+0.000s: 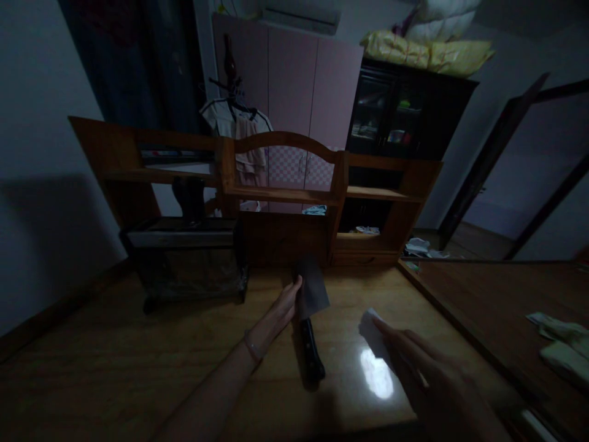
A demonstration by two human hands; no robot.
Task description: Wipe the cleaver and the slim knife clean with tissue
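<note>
Right hand (427,362) pinches white wad (372,333), apart from left hand (284,304) clamped on cleaver (315,290) blade; slipping grip could cut.

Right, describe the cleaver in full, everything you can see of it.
The cleaver has a broad, dull-grey, metal-looking blade and a black handle with small pale spots, perhaps rivets. Its handle points toward the person, its blade away, over the wooden tabletop. The left hand's fingers hold the blade at its left edge; whether the cleaver rests on the wood cannot be told.
</note>
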